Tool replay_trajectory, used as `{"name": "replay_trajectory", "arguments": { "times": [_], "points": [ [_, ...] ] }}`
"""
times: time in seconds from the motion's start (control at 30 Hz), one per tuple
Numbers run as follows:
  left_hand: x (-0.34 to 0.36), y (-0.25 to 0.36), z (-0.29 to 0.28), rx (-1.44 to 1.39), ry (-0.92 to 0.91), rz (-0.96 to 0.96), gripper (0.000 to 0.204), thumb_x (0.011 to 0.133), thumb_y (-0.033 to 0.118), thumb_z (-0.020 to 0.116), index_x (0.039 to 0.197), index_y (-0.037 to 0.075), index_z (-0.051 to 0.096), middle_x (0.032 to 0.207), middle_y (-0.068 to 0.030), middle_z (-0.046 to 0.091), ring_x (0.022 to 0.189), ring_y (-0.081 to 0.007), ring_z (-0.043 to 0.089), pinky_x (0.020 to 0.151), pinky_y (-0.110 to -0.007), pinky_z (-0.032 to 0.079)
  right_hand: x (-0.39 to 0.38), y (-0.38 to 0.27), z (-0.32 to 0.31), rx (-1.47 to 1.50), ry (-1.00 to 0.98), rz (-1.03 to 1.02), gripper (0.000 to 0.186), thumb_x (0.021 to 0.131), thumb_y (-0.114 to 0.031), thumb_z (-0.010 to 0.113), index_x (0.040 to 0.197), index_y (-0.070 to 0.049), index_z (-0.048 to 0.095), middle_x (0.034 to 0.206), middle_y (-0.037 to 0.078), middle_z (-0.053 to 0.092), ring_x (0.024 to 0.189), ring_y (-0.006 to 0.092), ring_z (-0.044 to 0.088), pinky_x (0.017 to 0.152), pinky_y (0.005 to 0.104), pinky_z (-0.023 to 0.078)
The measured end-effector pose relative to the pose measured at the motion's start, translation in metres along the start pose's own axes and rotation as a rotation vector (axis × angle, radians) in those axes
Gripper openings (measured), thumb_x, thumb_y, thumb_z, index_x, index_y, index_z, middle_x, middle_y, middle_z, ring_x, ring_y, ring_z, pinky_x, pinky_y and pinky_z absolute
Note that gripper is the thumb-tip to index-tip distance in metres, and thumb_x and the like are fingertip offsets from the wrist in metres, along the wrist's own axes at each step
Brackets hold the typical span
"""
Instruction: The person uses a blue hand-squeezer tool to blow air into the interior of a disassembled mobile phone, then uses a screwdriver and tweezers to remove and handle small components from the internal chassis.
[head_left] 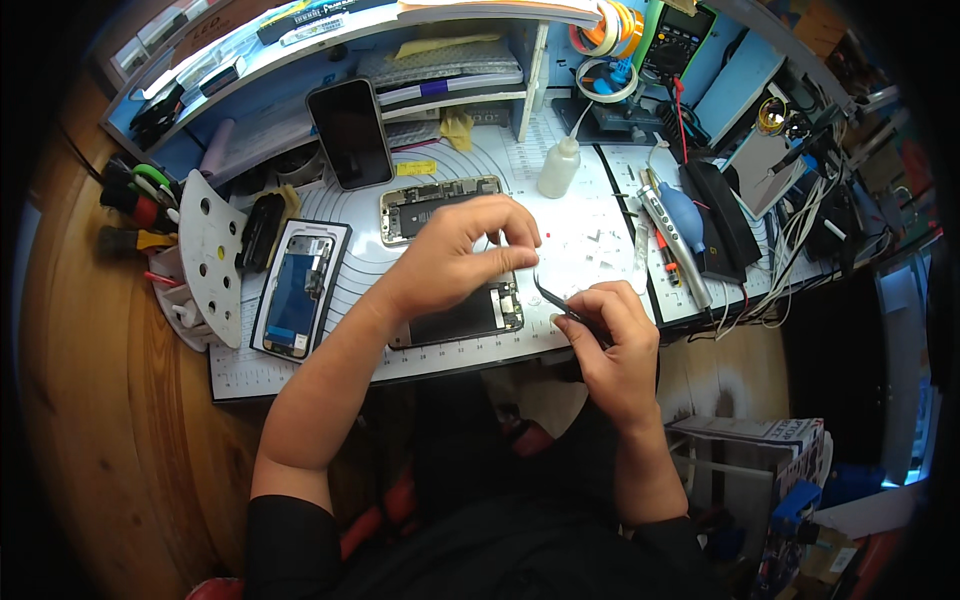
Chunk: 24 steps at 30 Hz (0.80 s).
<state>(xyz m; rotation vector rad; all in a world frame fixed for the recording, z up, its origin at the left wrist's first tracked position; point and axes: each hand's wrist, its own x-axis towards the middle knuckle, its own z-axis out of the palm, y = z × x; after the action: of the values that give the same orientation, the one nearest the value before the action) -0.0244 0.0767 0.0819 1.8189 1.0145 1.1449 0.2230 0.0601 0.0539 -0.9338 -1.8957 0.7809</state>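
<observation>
While the mat (360, 265) lay beneath the work, the left hand (460, 245) hung over two opened phones, its thumb and forefinger nearly together; whether anything sat between them could not be told. The right hand (615, 345) was closed in a pinch at the mat's near edge. The lower phone (440, 325) lay nearer the person than the upper phone (410, 220). Gripped in the right hand, the tweezers (553, 298) pointed their curved tip just below the left fingertips.

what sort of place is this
Most likely a phone repair workshop: there is an opened phone, curved tweezers in the right hand, and a multimeter at the back.
</observation>
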Motion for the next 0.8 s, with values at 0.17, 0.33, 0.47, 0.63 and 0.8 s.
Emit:
{"name": "replay_trajectory", "arguments": {
  "times": [0.17,0.33,0.47,0.63,0.8],
  "points": [
    [-0.002,0.002,-0.016,0.119,0.106,-0.287,0.017,0.100,0.017,0.071,0.098,0.000,0.073,0.098,-0.0045,0.072,0.096,-0.0095,0.062,0.087,-0.027,0.049,-0.015,-0.007,-0.010,-0.064,-0.023,0.100,0.023,0.084,0.002,0.081,0.105,-0.002,0.072,0.093,0.010,0.069,0.082,0.0223,0.071,0.071,0.0321,0.056],
    [-0.003,-0.006,-0.011,0.322,-0.073,-0.187,0.026,0.083,0.014,0.083,0.106,0.006,0.075,0.100,-0.0044,0.073,0.093,-0.0191,0.064,0.084,-0.033,0.050,-0.030,-0.006,-0.010,-0.050,-0.122,0.079,0.021,0.084,0.003,0.080,0.103,0.000,0.073,0.097,0.012,0.071,0.085,0.0253,0.073,0.074,0.0330,0.057],
    [-0.005,-0.014,-0.008,0.399,-0.202,-0.060,0.028,0.077,0.008,0.084,0.103,0.004,0.073,0.098,-0.0080,0.073,0.095,-0.0252,0.066,0.087,-0.038,0.052,-0.035,-0.003,-0.006,-0.053,-0.131,0.072,0.019,0.085,0.004,0.078,0.102,0.001,0.073,0.097,0.014,0.071,0.085,0.0281,0.073,0.075,0.0343,0.057],
    [-0.003,-0.012,-0.006,0.377,-0.259,-0.088,0.028,0.077,0.005,0.083,0.102,0.004,0.073,0.098,-0.0091,0.073,0.095,-0.0260,0.067,0.087,-0.038,0.052,-0.035,0.000,-0.003,-0.057,-0.121,0.082,0.018,0.084,0.003,0.079,0.101,0.001,0.073,0.095,0.014,0.071,0.084,0.0285,0.073,0.075,0.0347,0.057],
    [-0.004,-0.011,-0.004,0.359,-0.271,-0.132,0.027,0.077,0.003,0.081,0.103,0.002,0.072,0.098,-0.0107,0.074,0.096,-0.0284,0.069,0.085,-0.039,0.054,-0.034,0.001,-0.002,-0.074,-0.110,0.063,0.017,0.085,0.002,0.079,0.100,0.001,0.073,0.094,0.014,0.071,0.082,0.0285,0.073,0.073,0.0346,0.056]
  ]
}}
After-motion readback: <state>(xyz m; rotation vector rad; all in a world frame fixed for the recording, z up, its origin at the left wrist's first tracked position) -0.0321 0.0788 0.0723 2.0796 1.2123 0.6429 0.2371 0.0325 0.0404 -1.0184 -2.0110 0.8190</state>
